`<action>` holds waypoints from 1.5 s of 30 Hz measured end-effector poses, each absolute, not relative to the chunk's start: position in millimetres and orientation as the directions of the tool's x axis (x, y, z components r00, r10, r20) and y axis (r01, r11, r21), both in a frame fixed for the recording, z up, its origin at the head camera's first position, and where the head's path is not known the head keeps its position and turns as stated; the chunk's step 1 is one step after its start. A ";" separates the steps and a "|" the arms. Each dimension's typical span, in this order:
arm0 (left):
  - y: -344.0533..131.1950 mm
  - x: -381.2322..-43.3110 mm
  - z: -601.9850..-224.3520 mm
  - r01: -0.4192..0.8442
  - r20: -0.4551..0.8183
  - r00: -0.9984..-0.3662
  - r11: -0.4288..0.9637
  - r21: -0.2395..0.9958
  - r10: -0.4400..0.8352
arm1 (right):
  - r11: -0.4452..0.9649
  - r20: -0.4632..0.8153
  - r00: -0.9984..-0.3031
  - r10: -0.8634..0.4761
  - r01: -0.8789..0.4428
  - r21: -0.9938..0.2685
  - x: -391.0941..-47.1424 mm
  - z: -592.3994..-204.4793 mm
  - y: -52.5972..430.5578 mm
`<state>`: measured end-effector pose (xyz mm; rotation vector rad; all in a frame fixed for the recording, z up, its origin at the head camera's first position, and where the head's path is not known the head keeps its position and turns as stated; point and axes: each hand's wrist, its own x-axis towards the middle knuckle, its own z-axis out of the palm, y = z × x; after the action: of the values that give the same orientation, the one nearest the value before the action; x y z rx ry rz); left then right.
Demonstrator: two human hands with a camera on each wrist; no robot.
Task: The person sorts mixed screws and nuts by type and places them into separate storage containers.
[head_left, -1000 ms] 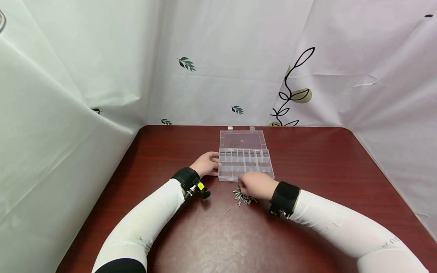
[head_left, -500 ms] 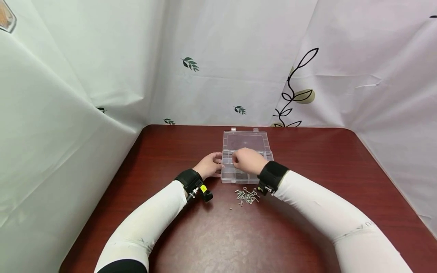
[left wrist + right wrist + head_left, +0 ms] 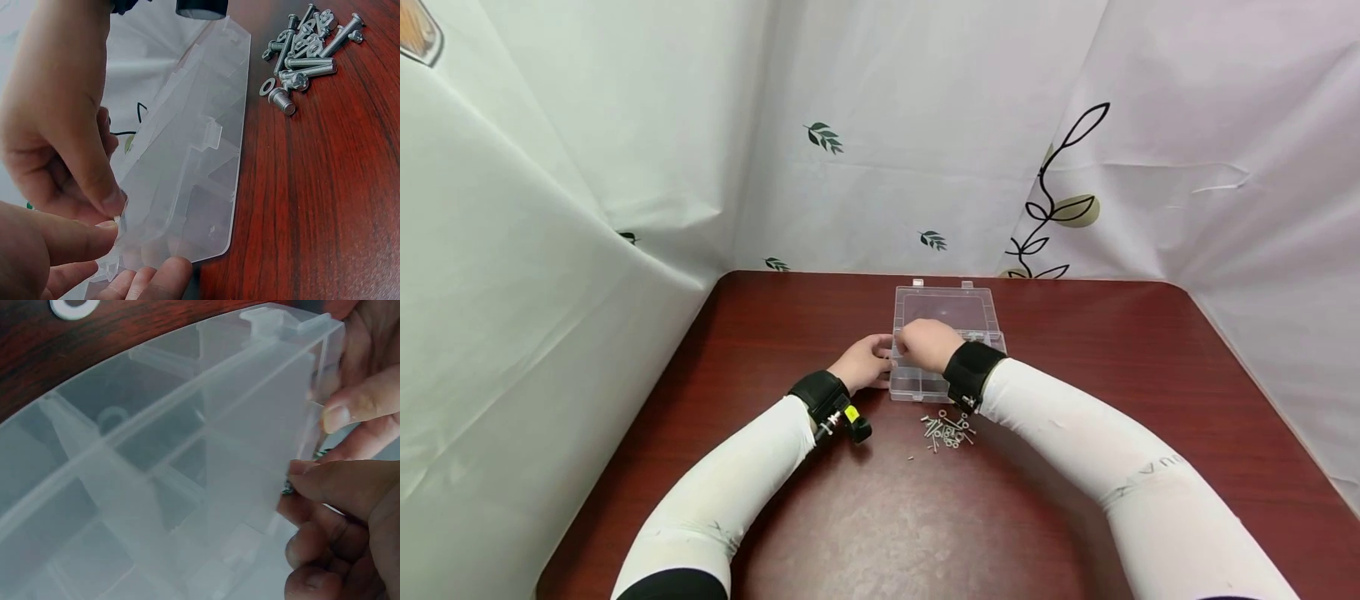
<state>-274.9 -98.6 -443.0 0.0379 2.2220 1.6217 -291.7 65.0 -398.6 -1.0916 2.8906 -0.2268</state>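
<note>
A clear plastic compartment box (image 3: 943,304) stands on the table with its lid folded back. My left hand (image 3: 859,365) grips its left edge, thumb at the rim and fingers along the wall in the left wrist view. My right hand (image 3: 928,344) is over the left compartments. In the right wrist view its thumb and forefinger pinch a small metal piece (image 3: 287,487), mostly hidden by the fingertips. A loose pile of silver bolts (image 3: 310,62), nuts and washers lies in front of the box. One washer (image 3: 74,312) shows beside the box in the right wrist view.
One tiny stray piece (image 3: 911,457) lies left of the pile on the dark red wooden table (image 3: 865,525). White patterned curtains (image 3: 880,167) hang behind the table and along its sides. A black wrist camera (image 3: 859,429) juts from the left wrist.
My right hand has moved from the fastener pile up and left over the box, to its left compartments near the left hand. The left hand stays at the box edge.
</note>
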 end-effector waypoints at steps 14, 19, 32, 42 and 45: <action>-95.0 -270.6 -441.8 -0.206 -0.296 -0.922 0.330 0.921 0.250 | 0.737 0.007 -0.748 -0.664 -0.656 -0.161 -291.9 -406.2 69.2; -96.4 -272.3 -443.6 -0.214 -0.300 -0.919 0.316 0.924 0.254 | 0.727 0.020 -0.745 -0.667 -0.657 -0.201 -284.3 -401.7 73.5; -98.5 -274.0 -443.3 -0.227 -0.303 -0.916 0.282 0.932 0.263 | 0.663 0.169 -0.682 -0.711 -0.731 -0.161 -223.3 -398.6 124.2; -100.0 -276.1 -443.0 -0.234 -0.306 -0.917 0.279 0.931 0.255 | 0.654 0.066 -0.664 -0.745 -0.746 -0.122 -212.3 -421.9 140.2; -98.9 -276.2 -442.9 -0.235 -0.308 -0.915 0.278 0.931 0.261 | 0.669 0.034 -0.677 -0.735 -0.733 -0.126 -212.2 -425.1 141.6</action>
<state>-276.2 -98.9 -442.9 0.0235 2.1523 1.6736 -212.2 141.6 -425.1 -1.2548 2.8518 -0.2024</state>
